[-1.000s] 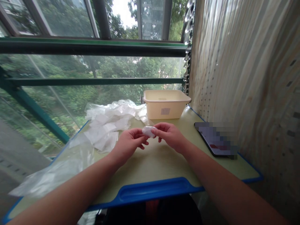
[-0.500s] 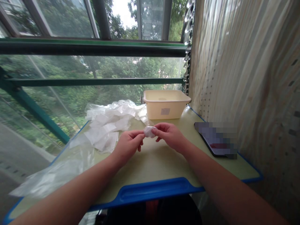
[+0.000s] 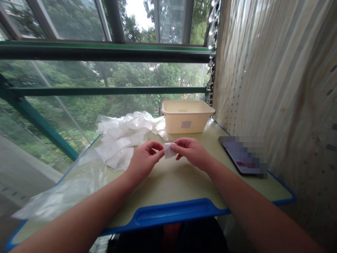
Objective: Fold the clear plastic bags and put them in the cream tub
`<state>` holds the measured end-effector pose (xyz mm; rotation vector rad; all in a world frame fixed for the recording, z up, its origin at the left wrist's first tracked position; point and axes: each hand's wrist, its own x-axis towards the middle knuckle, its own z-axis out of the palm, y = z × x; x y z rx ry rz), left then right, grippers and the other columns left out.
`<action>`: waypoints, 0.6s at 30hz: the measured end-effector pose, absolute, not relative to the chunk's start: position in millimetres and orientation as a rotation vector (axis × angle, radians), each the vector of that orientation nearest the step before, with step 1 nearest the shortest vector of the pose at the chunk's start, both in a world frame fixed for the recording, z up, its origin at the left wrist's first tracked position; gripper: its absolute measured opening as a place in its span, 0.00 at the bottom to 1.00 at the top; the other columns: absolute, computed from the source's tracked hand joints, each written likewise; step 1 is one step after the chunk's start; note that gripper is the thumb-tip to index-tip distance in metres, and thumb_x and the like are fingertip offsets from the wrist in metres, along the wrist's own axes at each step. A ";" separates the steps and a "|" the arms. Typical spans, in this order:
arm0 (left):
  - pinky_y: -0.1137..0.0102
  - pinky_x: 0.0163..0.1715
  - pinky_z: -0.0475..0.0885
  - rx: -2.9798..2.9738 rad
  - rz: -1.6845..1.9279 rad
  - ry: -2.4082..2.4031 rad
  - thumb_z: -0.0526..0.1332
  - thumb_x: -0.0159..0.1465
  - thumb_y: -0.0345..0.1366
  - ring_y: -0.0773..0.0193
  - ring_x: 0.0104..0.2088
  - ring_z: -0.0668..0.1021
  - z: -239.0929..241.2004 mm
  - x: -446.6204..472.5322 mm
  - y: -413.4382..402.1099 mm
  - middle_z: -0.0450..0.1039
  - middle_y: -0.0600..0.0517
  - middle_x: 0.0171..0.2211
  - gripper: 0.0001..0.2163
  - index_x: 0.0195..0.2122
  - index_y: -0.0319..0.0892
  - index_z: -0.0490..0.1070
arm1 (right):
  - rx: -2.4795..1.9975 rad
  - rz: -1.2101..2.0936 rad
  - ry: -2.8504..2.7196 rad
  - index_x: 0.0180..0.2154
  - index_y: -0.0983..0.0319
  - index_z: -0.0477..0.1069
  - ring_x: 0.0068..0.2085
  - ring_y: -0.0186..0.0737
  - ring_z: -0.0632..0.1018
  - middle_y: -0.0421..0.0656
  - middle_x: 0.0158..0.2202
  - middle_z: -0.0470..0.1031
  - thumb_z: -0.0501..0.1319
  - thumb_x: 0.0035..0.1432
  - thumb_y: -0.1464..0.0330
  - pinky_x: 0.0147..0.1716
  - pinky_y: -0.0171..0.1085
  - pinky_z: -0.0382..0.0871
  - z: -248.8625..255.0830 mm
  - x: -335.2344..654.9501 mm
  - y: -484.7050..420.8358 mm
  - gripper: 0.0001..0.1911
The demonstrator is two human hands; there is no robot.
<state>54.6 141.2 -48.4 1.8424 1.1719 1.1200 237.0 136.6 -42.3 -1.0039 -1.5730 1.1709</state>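
Note:
Between my hands, above the middle of the table (image 3: 179, 182), is a small crumpled white plastic packet (image 3: 169, 150). My left hand (image 3: 146, 156) pinches its left edge between thumb and forefinger. On the other side, the thumb and fingers of my right hand (image 3: 191, 153) grip the packet's right part. Whether something lies inside it, I cannot tell. Behind my left hand spreads a heap of clear and white plastic bags (image 3: 126, 135). The cream plastic bin (image 3: 185, 121) stands upright just beyond my right hand, with a small label on its front.
A dark phone (image 3: 243, 156), partly blurred out, lies at the right of the table. A clear plastic bag (image 3: 65, 193) hangs over the left edge near my forearm. The table's blue rim has a tray groove (image 3: 173, 212) in front. A curtain (image 3: 263, 77) borders the right side.
The packet has shifted from a rounded bundle to a flatter, more spread shape. My left fingers have moved slightly to the right and curled in around its edge.

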 end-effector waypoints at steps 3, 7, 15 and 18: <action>0.76 0.20 0.65 1.959 1.196 1.203 0.61 0.54 0.40 0.70 0.21 0.71 -50.7 54.8 140.1 0.69 0.55 0.22 0.08 0.28 0.41 0.67 | -0.997 1.208 -1.549 0.32 0.66 0.73 0.29 0.34 0.73 0.43 0.28 0.73 0.63 0.47 0.60 0.27 0.35 0.72 -42.1 235.8 136.6 0.15; 0.75 0.26 0.68 2.156 1.274 1.204 0.57 0.56 0.35 0.69 0.26 0.72 -49.4 55.5 136.2 0.71 0.52 0.29 0.05 0.30 0.41 0.71 | -0.985 1.227 -1.538 0.32 0.67 0.74 0.29 0.34 0.73 0.43 0.28 0.74 0.63 0.47 0.60 0.28 0.36 0.72 -41.6 234.9 136.6 0.15; 0.76 0.22 0.67 2.151 1.250 1.050 0.56 0.58 0.39 0.68 0.28 0.72 -44.7 55.1 130.5 0.70 0.48 0.35 0.11 0.36 0.41 0.75 | -0.968 1.206 -1.515 0.32 0.66 0.74 0.29 0.34 0.73 0.43 0.28 0.74 0.63 0.47 0.60 0.27 0.35 0.71 -41.6 236.5 136.9 0.15; 0.76 0.21 0.68 2.064 1.236 1.029 0.57 0.58 0.40 0.68 0.27 0.72 -46.2 54.2 133.3 0.69 0.49 0.35 0.11 0.36 0.42 0.75 | -0.965 1.206 -1.518 0.32 0.66 0.74 0.28 0.33 0.73 0.42 0.27 0.74 0.63 0.47 0.60 0.28 0.35 0.71 -40.3 236.7 136.1 0.15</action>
